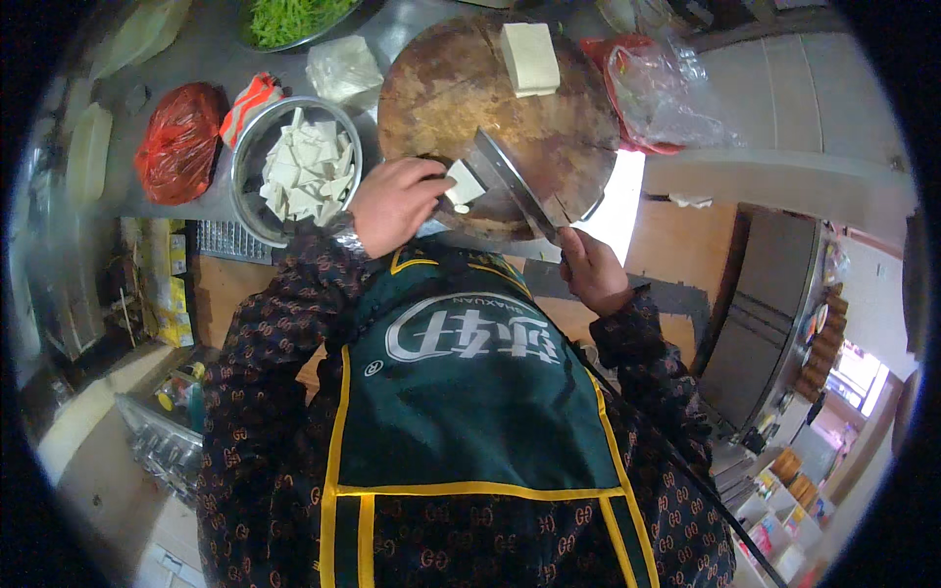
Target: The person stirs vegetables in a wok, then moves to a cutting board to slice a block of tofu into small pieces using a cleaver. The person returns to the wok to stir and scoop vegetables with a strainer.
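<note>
My right hand (594,270) grips the handle of a cleaver (514,182), whose blade slants up and left over the round wooden chopping block (441,88). Close to the blade's left side lies a small piece of white tofu (463,184). The fingertips of my left hand (401,202) hold its left edge, and a tiny scrap (461,209) sits in front. A larger tofu block (531,60) stands at the far right of the chopping block. Left of my left hand, a round metal bowl (237,180) contains many thin white tofu slices (305,165); my sleeve covers part of its near rim.
A red plastic bag (181,143), a striped bag (250,103) and a clear wrapped package (344,70) surround the bowl. Shredded greens (298,20) fill a dish at the back. Red and clear plastic bags (654,92) lie against the chopping block's right side.
</note>
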A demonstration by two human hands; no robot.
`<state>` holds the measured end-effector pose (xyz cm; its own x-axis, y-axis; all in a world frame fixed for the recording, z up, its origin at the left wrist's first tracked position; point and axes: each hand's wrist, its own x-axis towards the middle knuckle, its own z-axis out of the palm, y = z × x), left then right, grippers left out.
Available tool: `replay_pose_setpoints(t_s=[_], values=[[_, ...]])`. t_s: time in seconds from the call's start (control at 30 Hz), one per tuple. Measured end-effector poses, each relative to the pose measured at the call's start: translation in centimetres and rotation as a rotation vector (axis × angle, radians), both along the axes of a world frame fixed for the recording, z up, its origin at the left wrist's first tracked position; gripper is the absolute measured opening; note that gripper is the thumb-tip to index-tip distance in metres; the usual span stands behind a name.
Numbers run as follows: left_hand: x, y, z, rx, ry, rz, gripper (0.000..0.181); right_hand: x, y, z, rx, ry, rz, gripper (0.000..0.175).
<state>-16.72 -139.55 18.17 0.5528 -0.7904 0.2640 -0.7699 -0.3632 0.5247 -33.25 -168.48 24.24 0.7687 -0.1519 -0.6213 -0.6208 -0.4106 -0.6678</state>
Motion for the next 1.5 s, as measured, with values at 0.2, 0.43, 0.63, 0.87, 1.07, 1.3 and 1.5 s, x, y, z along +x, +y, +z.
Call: replay_pose_setpoints(t_s=[0.2,0.43,0.63,0.87,1.07,1.3,1.5], values=[[-0.3,-2.6,-0.3,0.129,0.012,-0.118,0.03,-0.6,1.2,-1.0,-0.044,-0.072,0.096,0.053],[-0.5,-3.1,-0.1,0.132,-0.008,-0.093,0.03,-0.9,1.7,1.7,-0.1,-0.091,0.157,0.047],[-0.8,-2.7,-0.4,0.111,-0.019,-0.083,0.026,0.7,3.0,-0.3,-0.068,-0.094,0.175,0.054],[-1.2,-2.6,-1.1,0.074,-0.012,-0.041,0.025,-0.5,2.1,1.2,-0.034,-0.182,0.211,0.063],[-1.7,-2.4,-1.7,0.061,-0.088,-0.006,0.02,1.1,3.4,-0.9,-0.039,-0.155,0.211,0.058],[-2.1,-3.0,-2.2,-0.05,-0.076,0.03,0.019,-0.4,2.6,0.1,-0.083,-0.207,0.229,0.057],[-2.4,-3.2,-2.3,-0.085,-0.061,0.048,0.017,0.4,3.5,-1.5,-0.03,-0.144,0.199,0.056]])
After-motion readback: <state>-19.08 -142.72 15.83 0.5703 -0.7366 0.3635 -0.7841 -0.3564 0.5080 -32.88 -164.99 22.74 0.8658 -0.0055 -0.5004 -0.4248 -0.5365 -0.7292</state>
